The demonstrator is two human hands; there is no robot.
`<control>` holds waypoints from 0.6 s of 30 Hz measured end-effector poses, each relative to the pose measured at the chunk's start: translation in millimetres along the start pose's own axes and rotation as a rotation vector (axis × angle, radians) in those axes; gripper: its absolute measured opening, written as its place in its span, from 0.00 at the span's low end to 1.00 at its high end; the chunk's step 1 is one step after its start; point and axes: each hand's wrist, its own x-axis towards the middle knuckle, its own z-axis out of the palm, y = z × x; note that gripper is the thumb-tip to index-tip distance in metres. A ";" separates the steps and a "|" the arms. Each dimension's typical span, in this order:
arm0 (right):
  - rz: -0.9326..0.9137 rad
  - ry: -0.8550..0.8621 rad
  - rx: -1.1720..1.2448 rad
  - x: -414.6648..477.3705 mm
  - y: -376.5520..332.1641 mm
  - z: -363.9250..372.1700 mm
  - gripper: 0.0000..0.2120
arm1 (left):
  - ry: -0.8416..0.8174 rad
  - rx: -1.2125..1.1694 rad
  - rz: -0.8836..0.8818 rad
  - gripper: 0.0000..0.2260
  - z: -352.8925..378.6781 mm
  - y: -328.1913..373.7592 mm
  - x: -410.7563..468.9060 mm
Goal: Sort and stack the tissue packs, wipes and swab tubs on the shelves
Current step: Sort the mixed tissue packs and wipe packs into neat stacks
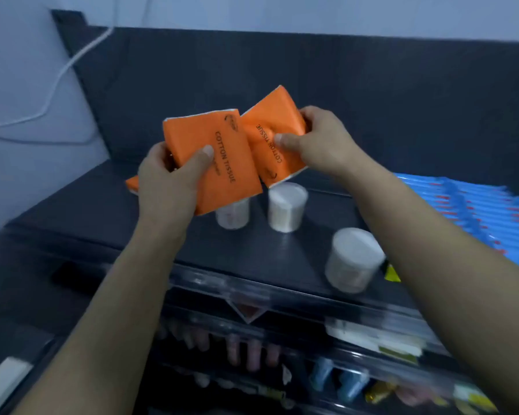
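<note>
The person is holding two orange packs marked COTTON TISSUE above the dark shelf (pixel 96 211), one in each hand. The left hand (pixel 168 181) is gripping the left tissue pack (pixel 222 166) at its lower left corner. Its thumb (pixel 204 155) is pressing on the printed face, and the rest of the grip is hiding behind the pack. The right hand (pixel 321 139) is pinching the right tissue pack (pixel 267 121) at its right edge, with the thumb lying across the face and the fingers (pixel 309 113) wrapping over the upper edge. Both packs are tilting. The left one's upper right corner is overlapping the right one in this view, but I cannot tell whether they are touching.

A third orange pack (pixel 131 184) is lying on the shelf, peeking out beside the left wrist. Three white swab tubs (pixel 286 209) are standing upright on the shelf beneath the hands. The left tub (pixel 232 217) is partly hiding under the left pack, the middle tub (pixel 286 223) is sitting just right of it, and the front tub (pixel 352 262) is standing nearer the shelf's edge beside the right forearm.

At the far right, a row of blue wipes packs (pixel 477 214) is lying on the same shelf, blurred. A clear rail (pixel 252 290) is running along the front edge. The lower shelves (pixel 252 348) are carrying small items, possibly bottles, too blurred to name. A white cable (pixel 63 73) is hanging down the wall at upper left.
</note>
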 end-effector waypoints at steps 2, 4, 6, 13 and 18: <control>0.077 0.095 0.041 -31.5 18.1 -37.7 0.17 | -0.120 -0.041 -0.004 0.13 33.7 9.4 -19.6; 0.147 0.201 0.054 -63.5 37.6 -75.5 0.16 | -0.239 -0.069 0.006 0.13 71.5 20.2 -42.1; 0.215 0.306 0.036 -96.0 57.5 -115.3 0.16 | -0.350 -0.111 -0.004 0.10 112.3 29.8 -66.9; 0.423 0.605 -0.125 -234.2 130.6 -265.3 0.14 | -0.738 -0.231 0.009 0.12 264.8 63.1 -183.7; 0.569 0.721 -0.215 -339.2 196.3 -373.4 0.14 | -0.973 -0.241 0.050 0.10 379.7 85.3 -298.3</control>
